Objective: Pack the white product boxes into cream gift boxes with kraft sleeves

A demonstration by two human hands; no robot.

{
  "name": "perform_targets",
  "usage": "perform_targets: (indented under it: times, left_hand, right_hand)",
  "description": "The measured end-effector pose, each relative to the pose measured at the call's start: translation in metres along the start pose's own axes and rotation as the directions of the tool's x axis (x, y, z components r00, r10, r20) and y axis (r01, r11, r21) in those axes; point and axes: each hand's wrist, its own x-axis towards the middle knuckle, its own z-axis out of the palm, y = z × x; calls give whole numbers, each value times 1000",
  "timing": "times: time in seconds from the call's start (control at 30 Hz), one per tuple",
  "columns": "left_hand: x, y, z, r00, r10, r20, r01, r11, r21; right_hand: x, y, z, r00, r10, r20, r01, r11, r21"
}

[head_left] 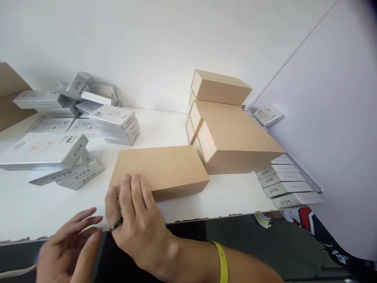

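A closed brown cardboard box [165,165] lies flat on the white table near its front edge. My right hand [144,220], with a dark ring and a yellow wristband, grips the box's front left corner, fingertips on the top face. The thumb's contact with the box is hidden. Left of it, at the table's front edge, my left hand [70,247] is open and holds nothing. Its fingers are spread and bent a little, apart from the box.
Stacked brown boxes [235,135] stand right of the held one. Piled silver-white boxes [44,149] lie at the left, beside a brown cardboard panel [11,96]. More white boxes [288,184] line the right end by the wall [330,118]. The table edge [206,218] is chipped.
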Motion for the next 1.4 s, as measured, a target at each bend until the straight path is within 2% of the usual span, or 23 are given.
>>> perform_targets:
  times: [0.07, 0.13, 0.23, 0.27, 0.33, 0.37, 0.4, 0.43, 0.47, 0.53, 0.57, 0.6, 0.63, 0.67, 0.77, 0.87, 1.0, 1.2, 1.33, 1.4]
  left_hand:
    - [-6, 5, 11, 998, -56, -13, 56, 998, -24]
    - [-8, 8, 17, 999, -47, -3, 47, 999, -25]
    - [-8, 8, 23, 998, -6, 60, 1, 997, 75]
    - [-7, 7, 25, 996, 13, 84, -23, 993, 118]
    - [-7, 8, 28, 991, 48, 125, -71, 980, 188]
    - [-6, 8, 30, 990, 64, 124, -89, 973, 212]
    - [-6, 9, 32, 991, 78, 112, -102, 968, 230]
    - [-6, 10, 35, 992, 90, 92, -109, 966, 235]
    - [-6, 12, 38, 993, 96, 65, -109, 968, 225]
    - [-5, 16, 43, 997, 81, 16, -83, 978, 189]
    - [-4, 19, 46, 999, 50, 1, -50, 982, 181]
    - [-3, 23, 48, 1000, 5, -4, -4, 983, 184]
    - [-2, 26, 49, 999, -45, -1, 44, 978, 203]
    - [-1, 29, 50, 996, -94, 12, 89, 969, 230]
    - [0, 35, 51, 986, -152, 62, 131, 956, 263]
    - [-3, 33, 52, 994, -88, 65, 70, 968, 240]
    - [-5, 30, 53, 997, 23, 69, -35, 983, 181]
    - [0, 39, 51, 994, 87, 70, -97, 982, 164]
    - [5, 37, 48, 993, 86, 75, -97, 983, 156]
    - [-1, 33, 49, 994, 90, 65, -100, 981, 165]
  right_hand:
    - [3, 4, -5, 999, -33, 21, 32, 998, 59]
    - [9, 12, -14, 997, -69, 37, 62, 982, 178]
    - [11, 31, -35, 996, -24, 84, -14, 906, 424]
    - [7, 39, -43, 995, 25, 98, -68, 882, 467]
    - [-8, 56, -59, 986, 143, 86, -167, 882, 442]
    - [-18, 63, -65, 967, 242, 79, -253, 878, 407]
    - [-30, 69, -70, 927, 370, 58, -365, 859, 358]
    - [-42, 74, -73, 861, 506, 50, -497, 815, 299]
    - [-53, 78, -74, 767, 639, 57, -629, 731, 263]
    - [-70, 82, -73, 521, 829, 202, -844, 466, 267]
    - [-75, 83, -72, 399, 862, 314, -907, 320, 274]
    - [-78, 84, -70, 298, 858, 419, -943, 197, 267]
    - [-79, 86, -68, 224, 838, 497, -963, 112, 245]
    - [-78, 88, -65, 182, 822, 540, -973, 72, 218]
    - [-76, 96, -60, 143, 842, 520, -984, 65, 165]
    - [-75, 101, -58, 127, 891, 436, -984, 58, 169]
    - [-77, 99, -63, 141, 909, 391, -982, 78, 173]
    - [-79, 105, -70, 129, 914, 385, -986, 74, 152]
    - [-84, 100, -69, 154, 914, 374, -980, 95, 172]
    - [-85, 91, -68, 177, 912, 371, -971, 100, 219]
